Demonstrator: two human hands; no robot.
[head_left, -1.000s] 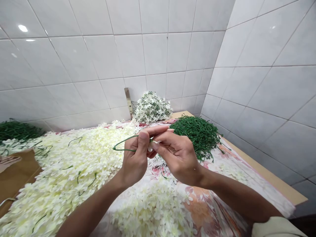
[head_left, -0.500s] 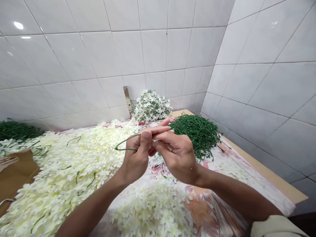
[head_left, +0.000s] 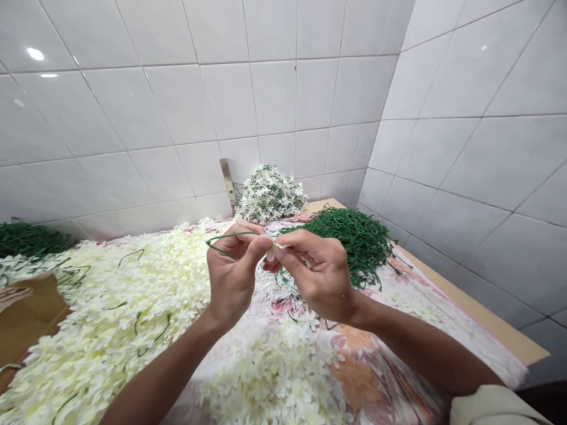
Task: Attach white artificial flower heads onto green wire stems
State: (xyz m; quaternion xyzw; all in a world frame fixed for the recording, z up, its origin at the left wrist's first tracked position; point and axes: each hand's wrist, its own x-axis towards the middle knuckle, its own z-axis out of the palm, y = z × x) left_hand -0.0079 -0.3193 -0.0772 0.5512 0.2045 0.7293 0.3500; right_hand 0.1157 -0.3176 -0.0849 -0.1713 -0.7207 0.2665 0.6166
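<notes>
My left hand [head_left: 233,271] pinches a thin green wire stem [head_left: 221,243] that loops out to the left of its thumb. My right hand [head_left: 316,271] is closed too, its fingertips meeting the left thumb and pinching a small white flower [head_left: 271,252] at the end of the stem. Both hands hover above a table covered with a floral cloth [head_left: 376,378]. A wide heap of loose cream flowers [head_left: 119,307] lies under and to the left of the hands. A pile of green stems [head_left: 354,239] sits just behind my right hand.
A bunch of white flowers on stems [head_left: 271,195] stands against the tiled back wall. More green stems [head_left: 26,239] lie at the far left, beside a brown cardboard piece [head_left: 26,313]. The table's wooden edge [head_left: 478,313] runs along the tiled right wall.
The hands shifted slightly left and lower in view. The stem's loop now sits above the left hand's fingers, and the right fingertips have curled in on the flower.
</notes>
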